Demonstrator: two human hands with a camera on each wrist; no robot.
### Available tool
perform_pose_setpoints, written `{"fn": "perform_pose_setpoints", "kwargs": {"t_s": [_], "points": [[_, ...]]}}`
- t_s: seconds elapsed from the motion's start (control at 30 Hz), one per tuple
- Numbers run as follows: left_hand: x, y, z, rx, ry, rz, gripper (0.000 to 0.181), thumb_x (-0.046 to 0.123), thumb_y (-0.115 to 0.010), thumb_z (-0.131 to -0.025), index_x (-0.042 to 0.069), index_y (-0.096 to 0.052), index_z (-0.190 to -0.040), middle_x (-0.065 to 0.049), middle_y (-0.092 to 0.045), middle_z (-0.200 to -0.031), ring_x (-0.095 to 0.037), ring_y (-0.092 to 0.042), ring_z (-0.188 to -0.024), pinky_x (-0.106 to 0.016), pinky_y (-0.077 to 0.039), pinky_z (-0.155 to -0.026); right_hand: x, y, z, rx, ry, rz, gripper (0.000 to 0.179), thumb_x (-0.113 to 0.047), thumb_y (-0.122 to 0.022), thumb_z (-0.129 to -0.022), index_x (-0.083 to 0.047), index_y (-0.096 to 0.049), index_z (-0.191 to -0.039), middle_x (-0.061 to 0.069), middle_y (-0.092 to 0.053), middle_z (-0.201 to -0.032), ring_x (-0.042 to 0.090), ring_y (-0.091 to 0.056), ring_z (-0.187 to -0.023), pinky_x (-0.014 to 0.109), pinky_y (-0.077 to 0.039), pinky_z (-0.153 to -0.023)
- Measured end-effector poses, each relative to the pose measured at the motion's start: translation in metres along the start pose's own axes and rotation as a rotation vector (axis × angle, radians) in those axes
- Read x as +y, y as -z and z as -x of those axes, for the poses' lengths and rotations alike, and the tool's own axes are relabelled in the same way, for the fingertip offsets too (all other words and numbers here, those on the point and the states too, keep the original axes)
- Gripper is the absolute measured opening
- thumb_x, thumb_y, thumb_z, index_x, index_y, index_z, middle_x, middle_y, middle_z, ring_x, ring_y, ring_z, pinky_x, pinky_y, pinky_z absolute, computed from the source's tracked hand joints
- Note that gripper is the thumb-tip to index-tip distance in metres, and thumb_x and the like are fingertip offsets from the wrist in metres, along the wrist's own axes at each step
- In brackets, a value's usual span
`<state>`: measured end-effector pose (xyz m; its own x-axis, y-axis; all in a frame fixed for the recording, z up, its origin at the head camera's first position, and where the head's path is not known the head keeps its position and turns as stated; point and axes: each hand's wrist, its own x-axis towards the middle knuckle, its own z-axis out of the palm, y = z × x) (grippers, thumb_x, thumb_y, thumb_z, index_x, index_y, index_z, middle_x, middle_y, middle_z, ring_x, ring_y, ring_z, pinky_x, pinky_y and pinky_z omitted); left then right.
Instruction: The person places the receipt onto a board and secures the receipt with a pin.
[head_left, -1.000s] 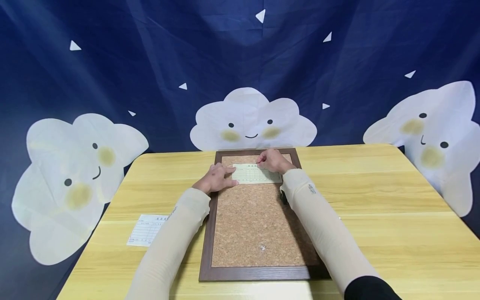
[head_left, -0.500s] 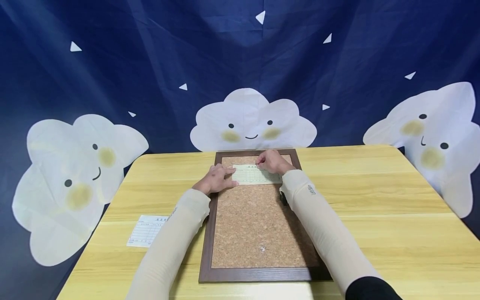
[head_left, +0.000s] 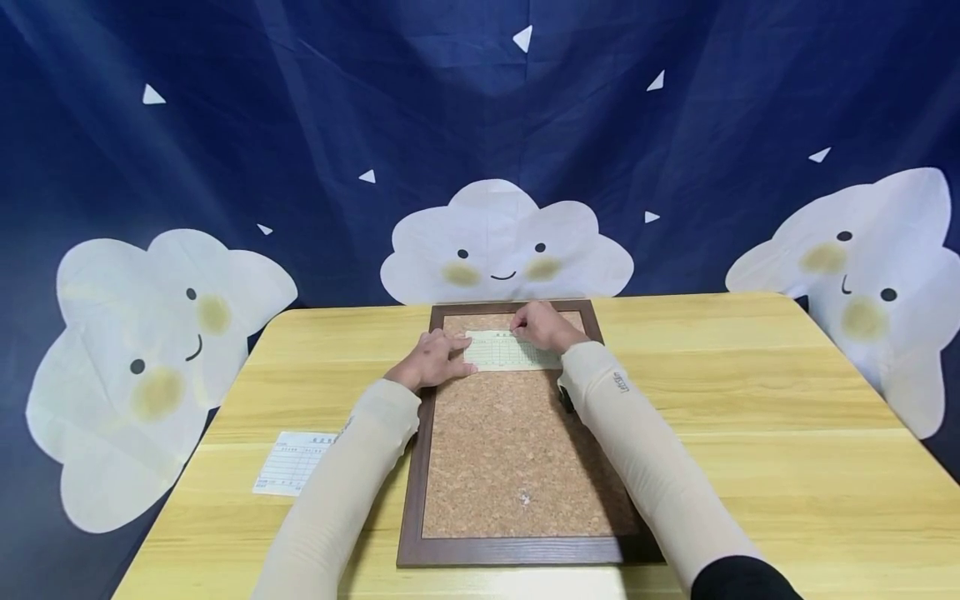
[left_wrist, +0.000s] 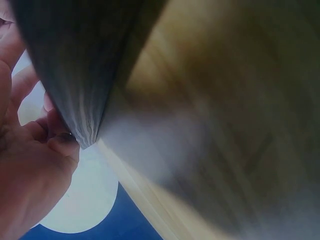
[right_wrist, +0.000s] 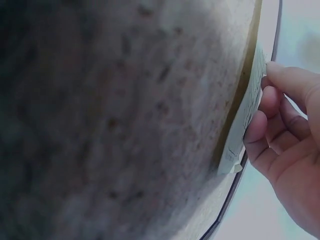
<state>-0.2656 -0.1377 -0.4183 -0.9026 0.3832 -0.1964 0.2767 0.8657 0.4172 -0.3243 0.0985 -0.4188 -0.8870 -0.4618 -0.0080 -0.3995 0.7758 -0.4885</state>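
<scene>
A pale green printed paper slip (head_left: 501,353) lies crosswise near the far end of a cork board (head_left: 517,450) with a dark brown frame. My left hand (head_left: 433,358) rests over the left frame edge, its extended index finger and thumb touching the slip's left end. At the slip's top edge, my right hand (head_left: 546,325) pinches something tiny, apparently a push pin, mostly hidden by the fingertips. In the right wrist view, its fingers (right_wrist: 257,127) are curled close to the slip (right_wrist: 245,117), which stands slightly off the cork. The left wrist view shows the frame (left_wrist: 82,107) beside my hand.
Another printed slip (head_left: 292,462) lies on the wooden table (head_left: 757,400), partly covered by my left sleeve. A small clear cluster, perhaps pins (head_left: 525,497), sits on the lower cork. A dark object (head_left: 566,398) shows under my right cuff. A blue cloud-patterned curtain (head_left: 480,100) hangs behind.
The head view has tilted up very slightly. Both hands keep nearly the same positions on the slip; my right fingers and forearm have shifted only a little.
</scene>
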Motion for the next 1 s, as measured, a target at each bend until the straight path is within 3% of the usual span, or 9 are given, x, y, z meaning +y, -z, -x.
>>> {"fn": "perform_pose_setpoints", "kwargs": {"t_s": [0.2,0.6,1.0], "points": [[-0.0008,-0.0004,0.0005,-0.008,0.003,0.009,0.064,0.038,-0.068,-0.095,0.012,-0.047,-0.150,-0.017,-0.049,-0.129,-0.027,-0.041,-0.106,-0.040,-0.039,-0.091,0.0004,0.0007,0.0019,0.022,-0.017,-0.027,0.016,-0.007,-0.059,-0.098,-0.004,-0.075,-0.095,0.006,-0.072,-0.093,0.020,-0.061,-0.088,0.036,-0.050,-0.086],[-0.0005,0.0003,0.0013,-0.008,-0.004,0.017,0.063,0.038,-0.068,-0.096,0.013,-0.047,-0.150,-0.019,-0.047,-0.130,-0.027,-0.040,-0.106,-0.041,-0.038,-0.091,0.0007,0.0011,0.0062,0.068,-0.085,-0.173,0.011,-0.007,-0.061,-0.091,-0.004,-0.071,-0.093,0.008,-0.071,-0.093,0.018,-0.059,-0.084,0.032,-0.049,-0.080],[-0.0008,-0.0007,0.0005,-0.004,-0.005,0.006,0.063,0.037,-0.068,-0.096,0.012,-0.047,-0.150,-0.018,-0.048,-0.131,-0.026,-0.040,-0.104,-0.040,-0.039,-0.090,0.0026,0.0003,0.0051,0.078,-0.031,-0.164,0.008,-0.004,-0.069,-0.090,-0.004,-0.077,-0.089,0.005,-0.074,-0.086,0.018,-0.062,-0.080,0.032,-0.050,-0.078]]}}
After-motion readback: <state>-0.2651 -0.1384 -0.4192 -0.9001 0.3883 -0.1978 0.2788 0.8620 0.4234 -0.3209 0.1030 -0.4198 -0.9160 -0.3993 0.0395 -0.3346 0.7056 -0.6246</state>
